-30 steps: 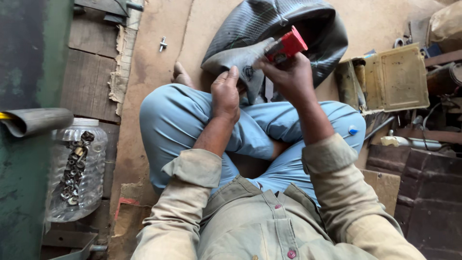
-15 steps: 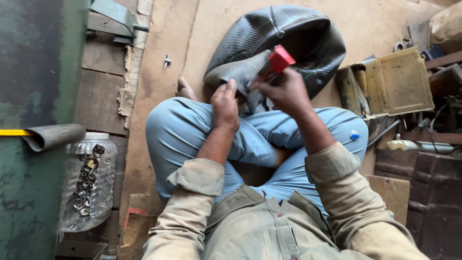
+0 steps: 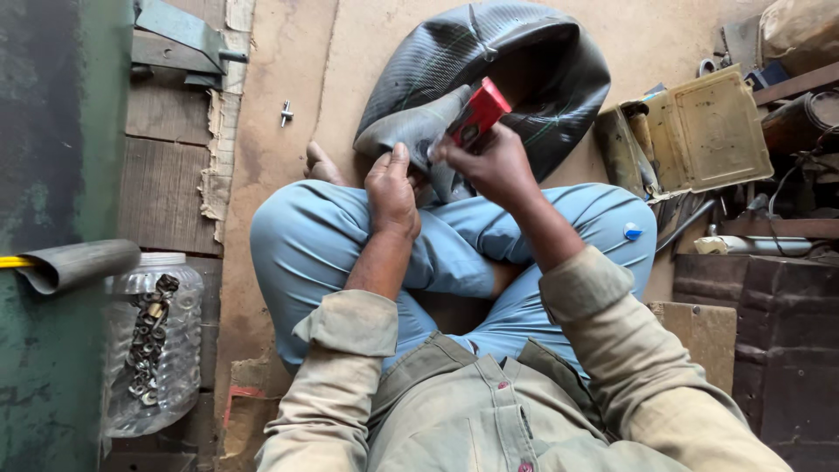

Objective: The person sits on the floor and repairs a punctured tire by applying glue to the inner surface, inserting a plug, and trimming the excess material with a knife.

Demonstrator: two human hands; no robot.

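Note:
I sit cross-legged on the floor in light blue trousers. A black rubber inner tube lies folded in front of my knees. My left hand presses a grey fold of the tube down against my left knee. My right hand holds a small red tool tilted against that same fold, just right of my left thumb. The tool's working end is hidden by the rubber and my fingers.
A clear plastic jar of metal fittings stands at my left beside a green metal surface. A small bolt lies on the floor. An open tan metal box and dark clutter sit on my right.
The view has shifted so the tube and hands sit lower in frame. My right hand has brought the red tool down closer to the fold held by my left hand.

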